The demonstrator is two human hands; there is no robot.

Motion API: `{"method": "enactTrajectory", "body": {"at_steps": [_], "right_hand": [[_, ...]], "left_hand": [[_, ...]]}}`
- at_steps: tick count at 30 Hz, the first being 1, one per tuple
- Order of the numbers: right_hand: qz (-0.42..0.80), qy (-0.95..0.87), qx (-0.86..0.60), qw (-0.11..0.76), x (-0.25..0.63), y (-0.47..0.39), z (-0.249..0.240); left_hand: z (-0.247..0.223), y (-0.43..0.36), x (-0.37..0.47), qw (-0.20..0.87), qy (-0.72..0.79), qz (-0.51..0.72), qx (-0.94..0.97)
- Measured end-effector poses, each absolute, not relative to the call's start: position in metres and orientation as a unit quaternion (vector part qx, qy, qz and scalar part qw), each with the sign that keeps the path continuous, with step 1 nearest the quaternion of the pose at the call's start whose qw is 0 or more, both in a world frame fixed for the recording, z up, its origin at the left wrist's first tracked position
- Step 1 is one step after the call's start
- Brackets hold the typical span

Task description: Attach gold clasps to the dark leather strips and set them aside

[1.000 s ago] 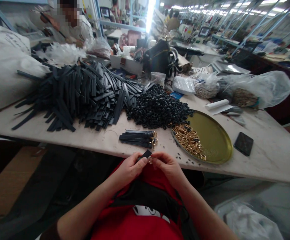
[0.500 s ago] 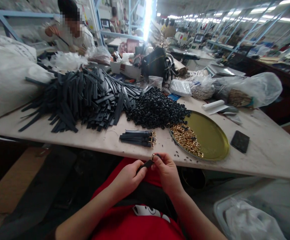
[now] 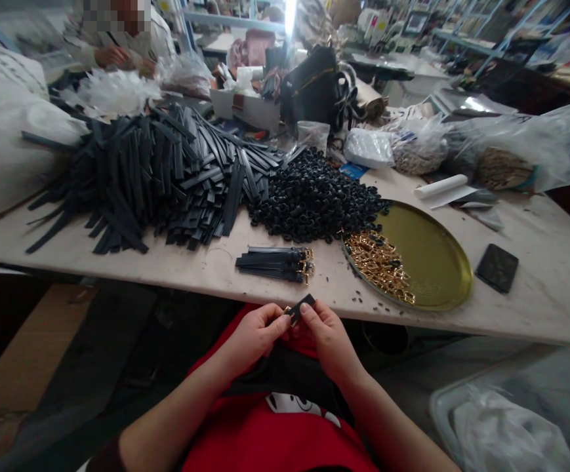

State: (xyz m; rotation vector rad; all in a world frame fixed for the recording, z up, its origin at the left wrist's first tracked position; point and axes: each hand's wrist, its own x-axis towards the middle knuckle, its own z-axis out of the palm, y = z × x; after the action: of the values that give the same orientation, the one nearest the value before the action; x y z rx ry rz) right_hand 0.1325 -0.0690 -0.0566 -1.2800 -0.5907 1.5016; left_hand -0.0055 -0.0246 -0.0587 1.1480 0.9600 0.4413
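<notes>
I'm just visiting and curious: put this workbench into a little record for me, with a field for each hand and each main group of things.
Left hand: pinching a dark strap near its gold buckle
Right hand: pinching the same strap
Nearest bundle: dark straps with gold buckles, on the table
Big pile: loose dark straps
Middle heap: small black loops
Round tray: loose gold buckles along its left side

Dark strap [image 3: 300,309] between both hands [image 3: 285,324]
</notes>
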Motion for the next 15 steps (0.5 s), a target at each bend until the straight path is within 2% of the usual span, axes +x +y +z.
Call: {"method": "enactTrajectory", "body": {"at_steps": [2, 7, 12, 15], "right_hand": [[0.585, -0.29, -0.566, 0.503, 0.133, -0.068, -0.059], [0.382, -0.485, -0.646, 0.45, 0.138, -0.065, -0.062], [0.492, -0.435, -0.613, 0.439, 0.144, -0.055, -0.058], [0.511, -0.452, -0.584, 0.44, 0.149, -0.044, -0.054]], "left_hand": [[-0.061, -0.022, -0.003, 0.699, 0.44, 0.197, 0.528], [-0.051, -0.017, -0.001, 0.614, 0.471, 0.185, 0.605], [-0.037, -0.004, -0.004, 0.618, 0.452, 0.138, 0.628], [-0.041, 0.007, 0.0, 0.613, 0.473, 0.157, 0.613]]}}
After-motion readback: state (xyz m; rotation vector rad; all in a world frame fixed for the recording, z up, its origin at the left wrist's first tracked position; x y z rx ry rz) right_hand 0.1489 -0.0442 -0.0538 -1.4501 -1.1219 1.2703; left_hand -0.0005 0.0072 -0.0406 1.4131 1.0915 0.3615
